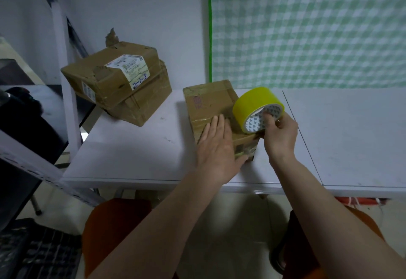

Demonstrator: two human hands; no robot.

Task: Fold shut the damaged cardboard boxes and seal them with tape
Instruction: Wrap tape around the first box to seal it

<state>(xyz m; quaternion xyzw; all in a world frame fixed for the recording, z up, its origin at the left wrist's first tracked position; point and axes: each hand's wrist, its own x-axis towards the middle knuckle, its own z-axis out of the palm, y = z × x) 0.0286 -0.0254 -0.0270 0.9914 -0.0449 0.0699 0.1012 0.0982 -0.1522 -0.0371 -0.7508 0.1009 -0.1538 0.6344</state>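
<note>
We press our left hand (216, 144) flat on the box (211, 105) at the middle of the counter (136, 153) while our right hand (280, 133) pinches the tape (256, 105) resting on its lid. Sealing seems underway; next, probably draw a strip across the seam.

— What does the person wear on the arms?

— Nothing that shows. Both forearms are bare up to the bottom edge of the view, with no sleeve, watch or bracelet on them. The left hand (216, 147) and the right hand (280, 135) are bare too, without gloves or rings.

— And lower down?

— Orange-rust trousers (114, 232) cover both knees, below the desk's near edge.
</note>
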